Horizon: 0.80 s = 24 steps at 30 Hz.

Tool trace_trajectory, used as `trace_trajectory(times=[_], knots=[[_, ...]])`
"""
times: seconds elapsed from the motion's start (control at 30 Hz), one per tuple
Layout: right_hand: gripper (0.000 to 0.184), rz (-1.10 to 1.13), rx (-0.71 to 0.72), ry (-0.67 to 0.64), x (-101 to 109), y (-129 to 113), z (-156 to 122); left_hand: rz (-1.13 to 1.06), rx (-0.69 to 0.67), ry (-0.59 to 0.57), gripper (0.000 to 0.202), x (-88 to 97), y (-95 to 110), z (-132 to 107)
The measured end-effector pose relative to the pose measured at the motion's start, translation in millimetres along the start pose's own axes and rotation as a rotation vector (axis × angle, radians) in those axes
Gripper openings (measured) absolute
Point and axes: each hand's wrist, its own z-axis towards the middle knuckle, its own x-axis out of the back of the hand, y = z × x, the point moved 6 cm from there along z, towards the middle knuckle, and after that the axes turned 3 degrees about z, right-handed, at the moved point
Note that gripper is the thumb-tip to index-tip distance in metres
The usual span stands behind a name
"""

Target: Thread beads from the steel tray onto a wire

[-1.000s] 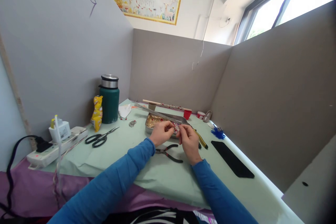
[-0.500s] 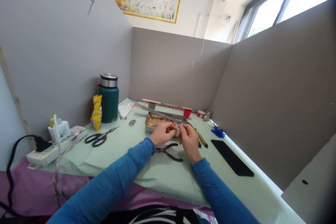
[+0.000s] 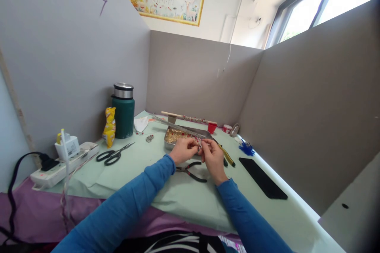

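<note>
My left hand [image 3: 183, 150] and my right hand [image 3: 213, 158] meet over the near edge of a metal tray [image 3: 168, 143] of small gold and red beads. Both pinch a small red-and-silver beaded piece [image 3: 198, 144] between their fingertips. Black-handled pliers [image 3: 190, 172] lie on the green cloth just below my hands. A long wire or rod [image 3: 178, 127] rests across the tray.
Black scissors [image 3: 113, 155], a green flask [image 3: 123, 111], a yellow packet [image 3: 109, 126] and a power strip [image 3: 61, 166] sit at left. A red cup [image 3: 211, 128], blue tuft [image 3: 246, 150], and black pad [image 3: 263, 178] lie at right. Grey partitions wall three sides.
My hands stay together at the tray's edge; the fingers shift slightly on the beaded piece. The view has tipped a little.
</note>
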Motion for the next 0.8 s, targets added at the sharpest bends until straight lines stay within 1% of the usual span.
trace_trajectory(times=[0.13,0.2,0.27,0.4,0.47,0.57,0.67,0.73,0.8], knots=[[0.034,-0.009,0.057,0.017,0.5,-7.9,-3.4,-0.1,0.099,-0.001,0.012,2.7,-6.3,2.1],[0.029,-0.042,0.104,0.018,1.1,-10.3,-5.7,-0.145,0.129,0.015,0.011,6.3,-8.3,3.5],[0.022,-0.136,0.181,-0.03,-0.9,-12.6,-8.3,-0.208,0.159,0.036,0.012,10.5,-10.4,5.0],[0.024,-0.367,0.373,-0.233,-10.5,-17.1,-15.1,-0.423,0.238,0.086,0.012,17.6,-17.8,7.2],[0.023,-0.47,0.428,-0.347,-14.7,-17.7,-18.2,-0.522,0.256,0.096,0.013,19.6,-21.7,8.6],[0.02,-0.624,0.441,-0.562,-20.6,-15.1,-23.0,-0.619,0.285,0.096,0.013,21.5,-28.3,10.4],[0.029,-0.722,0.403,-0.76,-22.9,-11.1,-28.1,-0.712,0.314,0.072,0.012,21.8,-33.0,11.7],[0.032,-0.74,0.379,-0.845,-23.1,-10.0,-31.3,-0.778,0.323,0.046,0.01,21.5,-33.6,12.0],[0.03,-0.744,0.378,-0.879,-23.9,-10.2,-33.6,-0.842,0.343,0.012,0.01,20.5,-33.0,11.6]])
